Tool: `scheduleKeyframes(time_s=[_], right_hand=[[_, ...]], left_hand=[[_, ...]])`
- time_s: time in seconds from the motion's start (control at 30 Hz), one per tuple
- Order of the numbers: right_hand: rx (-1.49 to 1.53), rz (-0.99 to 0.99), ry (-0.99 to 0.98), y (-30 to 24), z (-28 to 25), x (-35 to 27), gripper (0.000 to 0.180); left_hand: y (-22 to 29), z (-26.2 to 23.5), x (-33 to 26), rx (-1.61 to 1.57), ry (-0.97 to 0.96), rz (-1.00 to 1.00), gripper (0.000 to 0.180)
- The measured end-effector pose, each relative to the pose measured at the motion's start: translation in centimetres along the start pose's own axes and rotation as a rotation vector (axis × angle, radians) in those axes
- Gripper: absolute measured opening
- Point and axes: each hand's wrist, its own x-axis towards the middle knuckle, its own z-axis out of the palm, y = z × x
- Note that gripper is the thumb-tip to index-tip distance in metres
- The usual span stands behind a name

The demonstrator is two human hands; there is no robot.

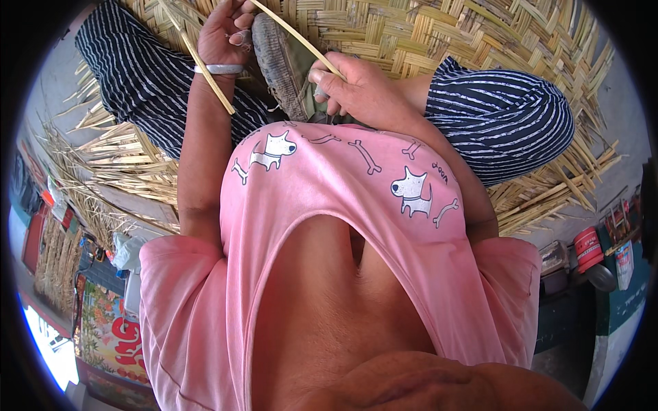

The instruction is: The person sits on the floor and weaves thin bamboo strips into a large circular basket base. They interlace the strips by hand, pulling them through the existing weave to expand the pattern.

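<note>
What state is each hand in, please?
Left hand: partly out of frame, grip cannot be told.
Right hand: closed, holding a long, thin, pale-yellow plant strip.

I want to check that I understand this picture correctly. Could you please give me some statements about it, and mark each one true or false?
1. The right hand holds a thin pale strip. True.
2. The pale wristband is worn on the right arm. False: the wristband is on the left arm, next to the left hand.
3. The pink shirt is printed with dogs and bones. True.
4. The trousers are plain red. False: the trousers are dark with pale stripes.
5. A woven mat is spread beyond the hands. True.
</note>
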Motion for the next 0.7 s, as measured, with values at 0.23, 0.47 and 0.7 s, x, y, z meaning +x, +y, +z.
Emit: scheduleKeyframes(time_s=[0.23,0.47,0.7], right_hand=[[0.015,-0.006,-0.006,0.3,0.0,0.2,0.031],[0.006,-0.013,-0.008,0.4,-0.1,0.2,0.031],[0.007,-0.025,-0.013,0.3,-0.2,0.2,0.032]], left_hand=[[0.3,-0.3,0.1,0.004,-0.086,-0.074,0.034],[0.4,-0.2,0.0,0.013,-0.064,-0.099,0.036],[0.3,0.2,-0.1,0.032,-0.052,-0.084,0.039]])
